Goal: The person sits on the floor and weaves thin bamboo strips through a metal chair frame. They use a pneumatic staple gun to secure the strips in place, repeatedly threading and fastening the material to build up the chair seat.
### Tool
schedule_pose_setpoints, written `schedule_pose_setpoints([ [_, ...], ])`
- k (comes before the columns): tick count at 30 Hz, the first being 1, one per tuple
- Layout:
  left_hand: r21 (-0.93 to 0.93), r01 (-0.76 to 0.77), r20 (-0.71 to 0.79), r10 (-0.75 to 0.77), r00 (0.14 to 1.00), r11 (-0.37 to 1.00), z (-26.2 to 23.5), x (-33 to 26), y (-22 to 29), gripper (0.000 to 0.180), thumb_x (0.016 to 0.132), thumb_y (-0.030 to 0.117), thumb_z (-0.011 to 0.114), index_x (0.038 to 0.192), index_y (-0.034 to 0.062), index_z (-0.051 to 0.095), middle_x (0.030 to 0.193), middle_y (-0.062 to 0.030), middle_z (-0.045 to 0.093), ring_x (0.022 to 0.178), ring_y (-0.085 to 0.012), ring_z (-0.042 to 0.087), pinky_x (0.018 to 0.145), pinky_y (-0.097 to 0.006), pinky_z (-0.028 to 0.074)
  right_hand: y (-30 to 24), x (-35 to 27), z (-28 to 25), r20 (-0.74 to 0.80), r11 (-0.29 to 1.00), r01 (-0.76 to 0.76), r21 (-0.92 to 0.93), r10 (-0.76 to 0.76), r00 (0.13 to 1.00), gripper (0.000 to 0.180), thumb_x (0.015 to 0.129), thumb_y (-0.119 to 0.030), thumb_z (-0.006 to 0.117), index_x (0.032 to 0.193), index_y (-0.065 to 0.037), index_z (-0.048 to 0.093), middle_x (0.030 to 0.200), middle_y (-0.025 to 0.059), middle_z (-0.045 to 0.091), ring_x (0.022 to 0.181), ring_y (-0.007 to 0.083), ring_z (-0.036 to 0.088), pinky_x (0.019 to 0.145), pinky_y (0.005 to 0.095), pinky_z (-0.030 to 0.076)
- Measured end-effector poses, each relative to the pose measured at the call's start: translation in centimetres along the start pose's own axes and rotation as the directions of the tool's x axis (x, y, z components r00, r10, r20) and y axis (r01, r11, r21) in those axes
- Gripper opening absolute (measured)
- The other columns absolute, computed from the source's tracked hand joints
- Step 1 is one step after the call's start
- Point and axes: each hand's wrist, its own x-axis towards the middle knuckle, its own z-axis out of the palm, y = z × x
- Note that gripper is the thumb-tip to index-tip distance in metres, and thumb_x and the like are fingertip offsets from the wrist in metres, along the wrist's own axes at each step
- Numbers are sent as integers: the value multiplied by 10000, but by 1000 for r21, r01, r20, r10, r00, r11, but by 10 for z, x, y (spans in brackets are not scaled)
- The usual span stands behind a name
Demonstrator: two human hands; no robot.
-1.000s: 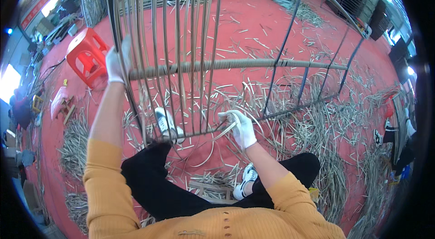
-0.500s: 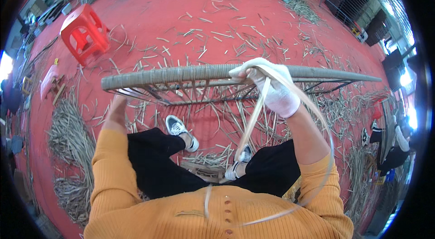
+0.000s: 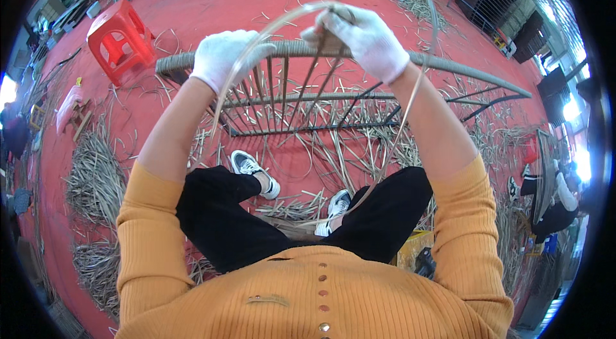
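In front of my legs stands a dark metal frame (image 3: 311,127) with thin upright bars. Its top rail (image 3: 292,49) is wound with grey-brown strip. My left hand (image 3: 226,60), in a white glove, is closed over the rail near its left end. Just above the rail, toward the middle, my gloved right hand (image 3: 369,43) pinches a pale, flat weaving strip (image 3: 282,20). That strip loops through the air on both sides of the right hand, and parts of it are blurred by motion.
A red plastic stool (image 3: 122,37) stands at the far left. Piles of loose strips (image 3: 95,178) lie on the left, with scraps scattered across the red floor. A yellow box (image 3: 416,244) sits beside my right leg. Another person (image 3: 559,207) works at the far right.
My left hand has come up from below the frame onto the top rail. The right hand has lifted off the rail, moving up with the strip, and the frame has tilted.
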Motion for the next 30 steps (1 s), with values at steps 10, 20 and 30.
schedule_pose_setpoints([
  [10,-265,-53,51,69,996,963,-25,-39,13,376,900,439,654,1101,124,701,928,-157,722,900,-365,696,755,-472,539,-10,55,-13,47,994,-105,-6,105,993,247,1066,-229,519,1077,-5,622,1052,188,742,982,298,738,934,442,586],
  [20,-493,239,458,16,889,837,-48,-247,138,553,698,266,839,1211,140,673,718,-49,602,685,-293,617,628,-429,471,279,13,21,211,634,-723,273,694,688,202,1004,-214,607,994,-21,666,994,148,743,920,276,741,847,440,596],
  [30,-685,365,711,472,521,630,101,-152,67,316,1005,360,542,999,98,718,840,-152,697,748,-336,680,735,-417,558,426,-65,76,15,711,-643,-284,674,738,418,957,-417,518,964,-51,719,987,200,722,954,379,670,892,452,493],
])
